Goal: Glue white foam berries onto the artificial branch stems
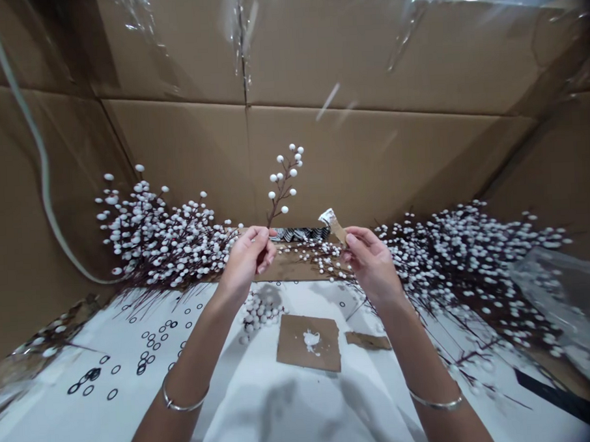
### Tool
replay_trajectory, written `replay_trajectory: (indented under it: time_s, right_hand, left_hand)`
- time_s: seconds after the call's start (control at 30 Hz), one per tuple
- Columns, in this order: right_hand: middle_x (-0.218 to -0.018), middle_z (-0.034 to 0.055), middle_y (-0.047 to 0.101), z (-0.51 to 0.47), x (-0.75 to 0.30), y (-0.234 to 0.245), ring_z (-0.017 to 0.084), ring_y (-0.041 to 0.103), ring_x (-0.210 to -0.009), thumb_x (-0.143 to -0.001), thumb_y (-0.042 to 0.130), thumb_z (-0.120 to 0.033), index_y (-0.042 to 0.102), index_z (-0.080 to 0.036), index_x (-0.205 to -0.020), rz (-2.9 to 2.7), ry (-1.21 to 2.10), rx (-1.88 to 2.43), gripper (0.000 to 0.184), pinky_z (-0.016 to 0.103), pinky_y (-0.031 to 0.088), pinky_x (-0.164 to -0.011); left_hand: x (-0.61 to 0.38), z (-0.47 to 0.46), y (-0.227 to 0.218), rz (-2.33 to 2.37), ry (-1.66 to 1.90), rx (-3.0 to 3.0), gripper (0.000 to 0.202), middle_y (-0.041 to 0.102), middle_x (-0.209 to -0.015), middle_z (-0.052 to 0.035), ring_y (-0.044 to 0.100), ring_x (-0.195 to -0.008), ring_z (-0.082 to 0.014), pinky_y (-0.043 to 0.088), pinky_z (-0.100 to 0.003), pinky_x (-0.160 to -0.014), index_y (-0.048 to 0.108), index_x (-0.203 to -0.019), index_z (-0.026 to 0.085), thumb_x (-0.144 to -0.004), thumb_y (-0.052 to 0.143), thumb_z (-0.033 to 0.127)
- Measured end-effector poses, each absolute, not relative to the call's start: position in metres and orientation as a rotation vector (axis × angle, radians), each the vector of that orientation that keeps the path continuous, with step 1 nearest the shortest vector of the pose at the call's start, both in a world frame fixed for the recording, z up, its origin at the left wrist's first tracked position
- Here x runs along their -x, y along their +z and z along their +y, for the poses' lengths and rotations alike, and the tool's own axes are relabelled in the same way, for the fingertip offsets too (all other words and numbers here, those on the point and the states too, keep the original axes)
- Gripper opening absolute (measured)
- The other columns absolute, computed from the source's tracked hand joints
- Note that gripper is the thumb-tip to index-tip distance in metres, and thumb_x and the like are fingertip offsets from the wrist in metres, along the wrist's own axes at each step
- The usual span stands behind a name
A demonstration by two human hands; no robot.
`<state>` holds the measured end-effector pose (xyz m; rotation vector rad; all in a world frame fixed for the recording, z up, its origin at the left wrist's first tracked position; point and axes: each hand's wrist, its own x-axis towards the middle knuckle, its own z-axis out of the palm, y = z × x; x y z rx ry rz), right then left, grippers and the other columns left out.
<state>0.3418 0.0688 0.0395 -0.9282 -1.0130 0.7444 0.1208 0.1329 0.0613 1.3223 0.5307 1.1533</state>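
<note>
White foam-berried brown sprig (284, 190) pinched upright by left hand (248, 259), held clear of heaped berry sprays (153, 237); right hand (372, 260) pinches small tan cardboard strip (335, 229) near it.

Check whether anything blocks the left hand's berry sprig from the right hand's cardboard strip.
Nothing visible: the berry sprig in the left hand and the cardboard strip in the right hand have only a gap between them.
</note>
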Motion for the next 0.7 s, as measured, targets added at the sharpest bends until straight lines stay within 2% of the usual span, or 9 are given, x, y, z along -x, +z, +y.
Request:
replay_trajectory:
  time_s: [0.13,0.3,0.47,0.7]
  right_hand:
    - [-0.085,0.0000,0.059,0.058,-0.327,0.046,0.008,0.051,-0.064,-0.083,0.067,-0.036,0.063,-0.023,-0.098,-1.097,0.492,0.935,0.020,0.021,0.045,-0.058]
    - [-0.085,0.0009,0.060,0.047,-0.315,0.053,0.010,0.053,-0.067,-0.086,0.065,-0.033,0.063,-0.023,-0.099,-1.138,0.277,0.961,0.016,0.022,0.047,-0.058]
    - [-0.086,0.0007,0.060,0.042,-0.311,0.055,0.010,0.055,-0.069,-0.087,0.065,-0.027,0.064,-0.023,-0.099,-1.153,0.186,0.954,0.013,0.023,0.047,-0.060]
    - [-0.086,0.0007,0.062,0.045,-0.314,0.053,0.012,0.057,-0.071,-0.085,0.067,-0.029,0.065,-0.023,-0.098,-1.153,0.148,1.006,0.015,0.025,0.047,-0.060]
  left_hand:
    - [-0.125,0.128,0.060,0.518,1.139,-1.331,0.019,0.049,-0.055,0.0037,0.033,-0.040,-0.0042,0.018,-0.017,-0.039,0.055,-0.092,0.015,-0.094,0.054,0.034]
    - [-0.132,0.123,0.058,0.502,1.129,-1.350,0.016,0.054,-0.056,0.0035,0.035,-0.038,-0.0036,0.019,-0.017,-0.038,0.052,-0.088,0.016,-0.092,0.057,0.031]
    - [-0.138,0.118,0.057,0.478,1.099,-1.364,0.018,0.057,-0.056,0.0033,0.038,-0.037,-0.0038,0.022,-0.017,-0.038,0.049,-0.085,0.017,-0.091,0.058,0.032]
    - [-0.142,0.109,0.059,0.490,1.083,-1.379,0.019,0.059,-0.057,0.0043,0.038,-0.036,-0.0031,0.025,-0.016,-0.038,0.047,-0.086,0.017,-0.091,0.058,0.031]
